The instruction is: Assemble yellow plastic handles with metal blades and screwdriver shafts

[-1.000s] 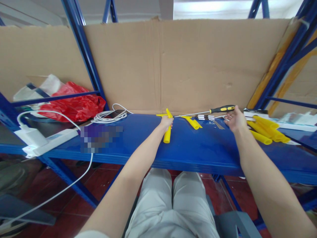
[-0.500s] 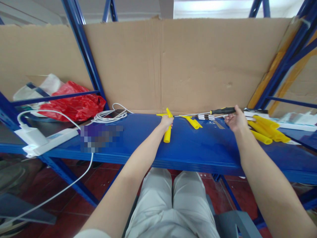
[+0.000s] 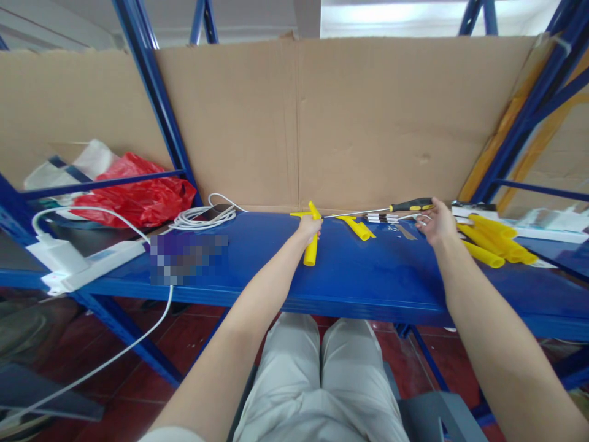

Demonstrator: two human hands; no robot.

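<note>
My left hand (image 3: 310, 227) is closed round a yellow branched pipe fitting (image 3: 310, 253) that stands at the middle of the blue shelf. In my right hand (image 3: 437, 226) is the end of the black and yellow handle of a long screwdriver (image 3: 411, 205). Its thin shaft points left, and the tip meets the fitting beside my left fingers. Whether the tip sits in a screw is too small to see. A second yellow fitting (image 3: 357, 228) lies between my hands, under the line of the shaft. My left fingertips are partly hidden.
Small white and dark stacked pieces (image 3: 381, 218) and a flat grey strip (image 3: 407, 231) lie near the right hand. Several yellow tubes (image 3: 499, 240) are piled at the right. At the left are a coiled white cable (image 3: 202, 217), a power strip (image 3: 99, 265) and a red plastic bag (image 3: 138, 190).
My right hand and the screwdriver handle have shifted slightly left, and the grip on the handle's end has turned a little. The left hand still holds the fitting in place.
</note>
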